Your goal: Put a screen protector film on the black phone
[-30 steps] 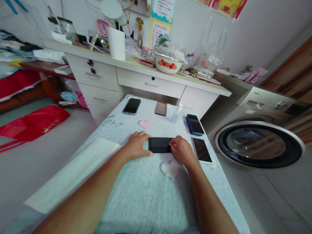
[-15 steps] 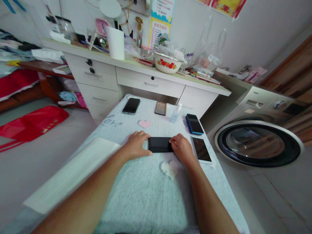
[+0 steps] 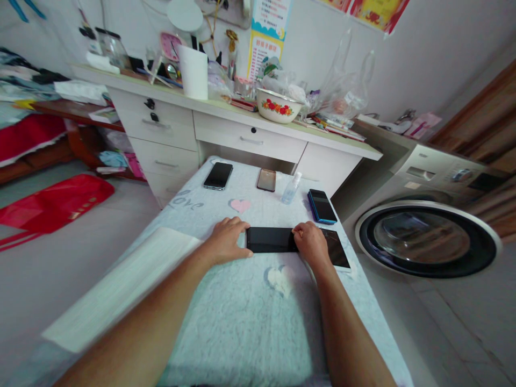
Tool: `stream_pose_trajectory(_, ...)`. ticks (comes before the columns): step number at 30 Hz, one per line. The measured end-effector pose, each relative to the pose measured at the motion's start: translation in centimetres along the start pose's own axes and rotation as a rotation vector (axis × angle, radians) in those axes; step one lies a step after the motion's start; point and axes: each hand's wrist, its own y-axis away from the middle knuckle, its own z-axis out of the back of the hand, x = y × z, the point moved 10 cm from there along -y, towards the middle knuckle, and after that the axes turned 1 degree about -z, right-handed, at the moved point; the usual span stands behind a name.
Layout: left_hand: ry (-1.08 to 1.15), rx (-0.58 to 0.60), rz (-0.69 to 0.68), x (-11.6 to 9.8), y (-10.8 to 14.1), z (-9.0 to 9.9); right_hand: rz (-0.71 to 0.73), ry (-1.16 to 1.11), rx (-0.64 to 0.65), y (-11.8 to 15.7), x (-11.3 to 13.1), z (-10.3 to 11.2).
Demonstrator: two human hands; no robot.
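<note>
A black smartphone [image 3: 270,239] lies flat and sideways on the cloth-covered table, screen up. My left hand [image 3: 228,241] grips its left end, thumb at the near corner and fingers at the far corner. At the right end, my right hand [image 3: 312,243] has its fingers curled together against the screen; whatever they pinch, if anything, is hidden. Partly behind that hand rests a white-framed phone [image 3: 338,250]. Farther back are a blue-edged phone [image 3: 322,206], a clear spray bottle [image 3: 291,189], a brownish phone case [image 3: 266,180] and another dark phone [image 3: 218,176].
A pale strip [image 3: 124,287] lies along the table's left side. Beyond the table stands a white desk [image 3: 237,131] bearing a flowered bowl [image 3: 278,106] and a paper roll [image 3: 193,72]. At right is a washing machine [image 3: 423,172]; a red bag [image 3: 56,201] lies on the floor at left.
My right hand has slid rightward along the screen to the phone's right end, uncovering more of it and covering part of the white-framed phone. My left hand keeps its place.
</note>
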Motion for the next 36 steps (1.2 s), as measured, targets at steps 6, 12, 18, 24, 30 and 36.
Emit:
stream_pose_trajectory(6, 0.004, -0.001, 0.000, 0.1, 0.0, -0.1, 0.080, -0.041, 0.042, 1.0, 1.6, -0.1)
stream_pose_trajectory(12, 0.003, -0.011, -0.006, 0.2, -0.1, -0.1, 0.157, -0.076, 0.104, 2.1, 3.8, -0.4)
stream_pose_trajectory(18, 0.009, -0.017, -0.008, 0.2, -0.1, -0.1, 0.268, -0.082, 0.151, 3.1, 5.7, -0.9)
stream_pose_trajectory(24, 0.009, -0.011, 0.000, 0.2, -0.1, 0.0, 0.306, -0.098, 0.165, 3.4, 6.1, -0.8)
stream_pose_trajectory(30, 0.019, -0.012, -0.009, 0.1, -0.1, -0.1, 0.223, -0.053, 0.114, 2.5, 4.3, -0.3)
stream_pose_trajectory(36, 0.014, -0.005, -0.011, 0.1, -0.1, 0.0, 0.118, -0.008, 0.062, 1.6, 1.8, -0.3)
